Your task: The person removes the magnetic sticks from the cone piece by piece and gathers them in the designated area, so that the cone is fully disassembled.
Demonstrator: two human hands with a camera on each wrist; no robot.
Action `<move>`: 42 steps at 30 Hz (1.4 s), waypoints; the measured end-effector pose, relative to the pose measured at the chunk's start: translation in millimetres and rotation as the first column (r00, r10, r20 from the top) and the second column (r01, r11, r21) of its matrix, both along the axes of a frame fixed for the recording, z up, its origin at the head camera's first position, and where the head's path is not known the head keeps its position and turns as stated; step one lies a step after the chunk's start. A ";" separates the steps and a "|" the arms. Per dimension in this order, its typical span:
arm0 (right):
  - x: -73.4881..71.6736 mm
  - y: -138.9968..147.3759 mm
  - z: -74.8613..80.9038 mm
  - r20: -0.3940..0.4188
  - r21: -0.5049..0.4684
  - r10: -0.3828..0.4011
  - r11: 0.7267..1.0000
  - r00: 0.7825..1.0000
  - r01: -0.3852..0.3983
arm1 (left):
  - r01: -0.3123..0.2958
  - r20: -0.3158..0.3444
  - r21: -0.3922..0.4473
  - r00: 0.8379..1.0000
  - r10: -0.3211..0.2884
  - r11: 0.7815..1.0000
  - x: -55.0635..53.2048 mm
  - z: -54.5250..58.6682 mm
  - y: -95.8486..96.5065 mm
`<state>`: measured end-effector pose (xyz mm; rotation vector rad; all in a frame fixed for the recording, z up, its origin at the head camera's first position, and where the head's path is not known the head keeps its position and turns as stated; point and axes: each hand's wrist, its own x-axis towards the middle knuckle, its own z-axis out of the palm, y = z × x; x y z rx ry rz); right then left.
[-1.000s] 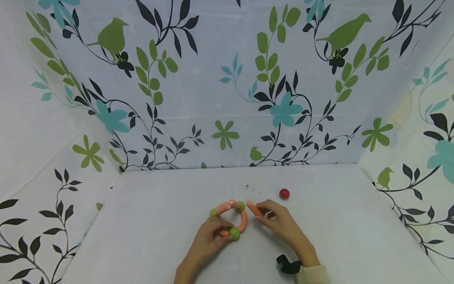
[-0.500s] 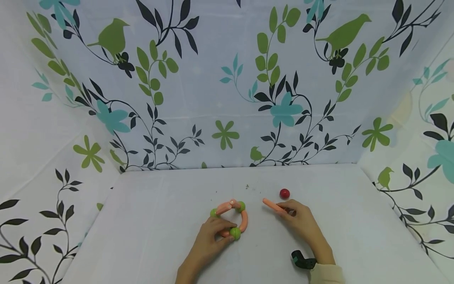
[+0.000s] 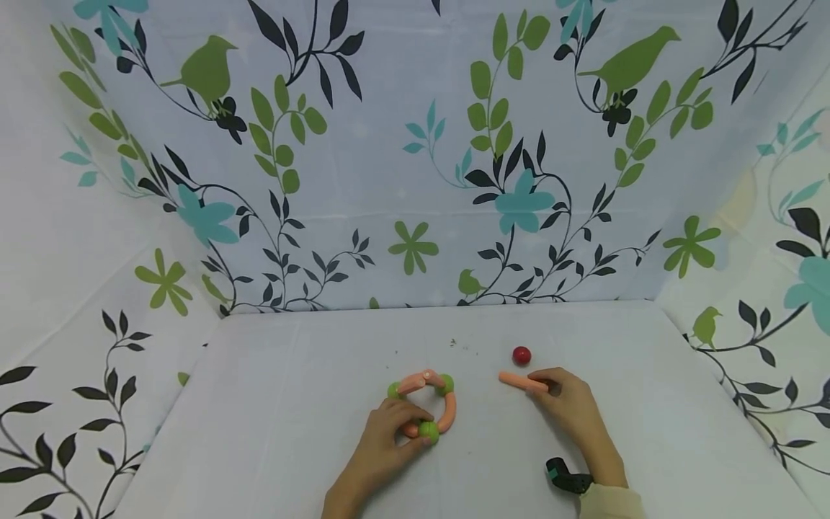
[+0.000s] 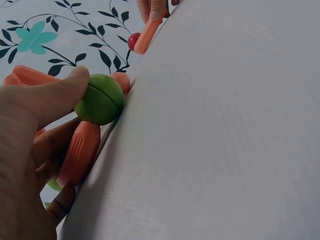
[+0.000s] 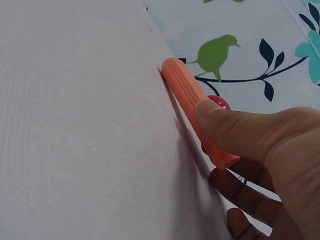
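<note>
Orange curved rods joined by green balls form a ring [image 3: 450, 412] near the middle of the table. My left hand [image 3: 384, 447] grips the ring's near side, its thumb on a green ball [image 4: 102, 100] and its fingers around an orange rod [image 4: 80, 152]. To the right, my right hand [image 3: 570, 404] pinches a loose orange rod [image 5: 187, 90] between thumb and fingers, close to the table surface and apart from the ring. Just beyond that rod is a red ball [image 3: 521, 355], partly hidden behind the thumb in the right wrist view.
A white cloth covers the table [image 3: 292, 389]. At the back rises a leaf-and-bird patterned curtain [image 3: 415, 180], with more patterned cloth along both sides. A black device [image 3: 568, 477] is worn on the right wrist. Small dark specks mark the cloth beyond the ring.
My right hand has moved right, away from the ring, carrying the orange rod, which now lies more level. The left hand keeps its grip; the ring has shifted only slightly.
</note>
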<state>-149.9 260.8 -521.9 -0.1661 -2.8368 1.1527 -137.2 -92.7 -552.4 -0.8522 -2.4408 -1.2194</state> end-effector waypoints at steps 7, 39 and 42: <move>0.7 2.1 -5.9 -0.030 0.002 0.004 1.000 1.000 -0.004 | -0.021 0.064 -0.024 0.998 0.023 0.999 5.4 -1.8 -0.7; 3.3 0.6 18.6 -0.120 -0.005 -0.004 1.000 0.993 0.003 | -0.082 -0.031 0.094 0.996 0.085 0.992 -2.1 5.8 -0.9; 3.0 -3.7 22.1 -0.124 -0.015 0.026 0.999 0.992 -0.028 | -0.122 0.019 0.097 0.992 0.121 0.988 -0.8 6.9 -0.5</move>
